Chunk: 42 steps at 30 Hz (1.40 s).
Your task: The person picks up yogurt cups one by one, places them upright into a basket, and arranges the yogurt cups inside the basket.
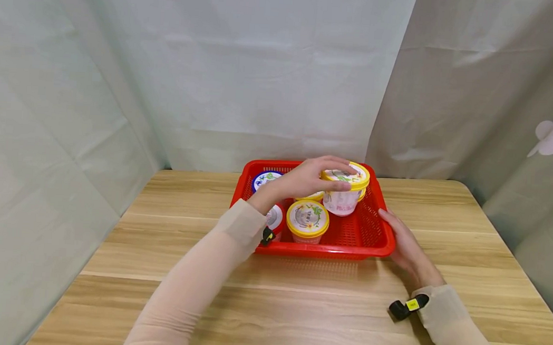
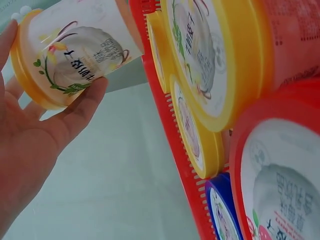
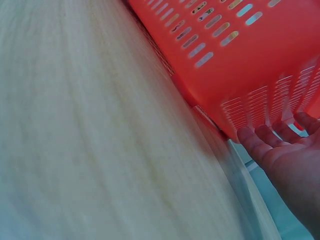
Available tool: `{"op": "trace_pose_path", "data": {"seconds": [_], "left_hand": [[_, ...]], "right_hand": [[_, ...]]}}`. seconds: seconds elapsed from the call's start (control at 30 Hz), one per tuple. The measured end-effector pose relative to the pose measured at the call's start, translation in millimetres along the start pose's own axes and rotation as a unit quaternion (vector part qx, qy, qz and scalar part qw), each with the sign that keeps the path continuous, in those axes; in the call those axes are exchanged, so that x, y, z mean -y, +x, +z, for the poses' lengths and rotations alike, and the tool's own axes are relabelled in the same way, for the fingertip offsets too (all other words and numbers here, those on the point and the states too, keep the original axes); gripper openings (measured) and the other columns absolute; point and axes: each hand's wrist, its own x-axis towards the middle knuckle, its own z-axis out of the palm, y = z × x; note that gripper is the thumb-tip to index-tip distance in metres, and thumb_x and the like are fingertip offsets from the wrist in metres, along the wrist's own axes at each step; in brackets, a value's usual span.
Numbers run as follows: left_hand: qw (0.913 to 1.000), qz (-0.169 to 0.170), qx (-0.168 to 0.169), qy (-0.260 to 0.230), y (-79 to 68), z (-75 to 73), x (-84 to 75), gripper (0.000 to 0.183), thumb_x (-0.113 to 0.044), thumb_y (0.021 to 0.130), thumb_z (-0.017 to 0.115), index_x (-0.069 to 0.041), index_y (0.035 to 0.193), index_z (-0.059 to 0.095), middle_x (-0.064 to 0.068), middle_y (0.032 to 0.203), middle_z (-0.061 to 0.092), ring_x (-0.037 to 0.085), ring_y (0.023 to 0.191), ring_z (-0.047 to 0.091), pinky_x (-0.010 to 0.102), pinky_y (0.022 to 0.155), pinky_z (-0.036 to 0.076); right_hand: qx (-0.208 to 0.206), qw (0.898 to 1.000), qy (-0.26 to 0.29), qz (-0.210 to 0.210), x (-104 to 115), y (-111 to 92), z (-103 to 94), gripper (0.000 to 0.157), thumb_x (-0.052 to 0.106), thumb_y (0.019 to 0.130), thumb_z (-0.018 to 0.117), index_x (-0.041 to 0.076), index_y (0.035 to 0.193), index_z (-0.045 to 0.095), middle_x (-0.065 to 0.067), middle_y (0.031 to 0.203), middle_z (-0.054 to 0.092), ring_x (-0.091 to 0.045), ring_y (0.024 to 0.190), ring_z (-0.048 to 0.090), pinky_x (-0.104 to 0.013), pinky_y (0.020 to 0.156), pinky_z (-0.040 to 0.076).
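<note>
My left hand reaches over the red plastic basket and grips a lidded food tub by its yellow lid, thumb on the near side and fingers across the top. In the left wrist view that tub is tilted and apart from the other tubs. My right hand holds the basket's right side, its thumb at the rim. The right wrist view shows its fingertips against the slotted outer wall.
In the basket stand several more tubs: a yellow-lidded one in front, others behind it, a red-lidded one and a blue-lidded one at left. The basket sits on a wooden table, with pale curtains behind and at the sides.
</note>
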Motion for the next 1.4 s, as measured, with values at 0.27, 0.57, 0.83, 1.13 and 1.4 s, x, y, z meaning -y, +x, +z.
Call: {"op": "trace_pose_path", "data": {"seconds": [0.27,0.57,0.83,1.13,1.4], "left_hand": [[0.9986,0.003,0.049,0.017,5.6,7.7,-1.7,0.048,-0.044,0.097,0.072,-0.028,0.142,0.066,-0.006,0.151,0.053,0.011,0.139,0.044,0.035,0.109,0.046],[0.9953,0.014,0.093,0.020,9.8,11.7,-4.4,0.047,-0.042,0.099,0.070,-0.024,0.142,0.066,-0.008,0.150,0.055,0.008,0.141,0.043,0.031,0.115,0.040],[0.9933,0.026,0.106,0.038,13.9,14.5,-8.5,0.047,-0.039,0.100,0.070,-0.021,0.142,0.065,-0.004,0.151,0.055,0.010,0.142,0.043,0.026,0.117,0.035],[0.9939,0.017,0.105,0.030,15.2,14.3,-7.4,0.047,-0.039,0.099,0.071,-0.022,0.142,0.065,-0.005,0.152,0.053,0.011,0.141,0.043,0.029,0.116,0.037],[0.9923,0.008,0.120,0.030,17.4,18.2,-4.8,0.047,-0.038,0.099,0.071,-0.022,0.142,0.064,-0.002,0.155,0.050,0.014,0.142,0.041,0.034,0.116,0.039]], "right_hand": [[-0.006,1.000,-0.001,0.000,0,0,0.1,0.047,0.042,0.112,0.040,0.020,0.153,0.030,-0.003,0.128,0.062,-0.016,0.106,0.067,-0.033,0.087,0.060],[-0.004,1.000,0.006,-0.001,1,-2,-2.0,0.037,0.041,0.113,0.040,0.024,0.146,0.038,-0.003,0.126,0.064,-0.015,0.104,0.067,-0.032,0.086,0.060],[-0.002,1.000,0.015,-0.004,0,-3,-0.7,0.033,0.040,0.113,0.039,0.026,0.143,0.040,-0.004,0.128,0.063,-0.016,0.104,0.068,-0.032,0.087,0.060],[0.009,1.000,0.015,-0.006,-2,0,1.7,0.035,0.040,0.113,0.040,0.026,0.145,0.039,-0.001,0.127,0.065,-0.018,0.107,0.068,-0.033,0.090,0.060],[0.008,1.000,0.009,-0.009,0,1,2.9,0.036,0.041,0.113,0.038,0.025,0.146,0.039,0.004,0.127,0.065,-0.016,0.108,0.067,-0.032,0.091,0.059]]}}
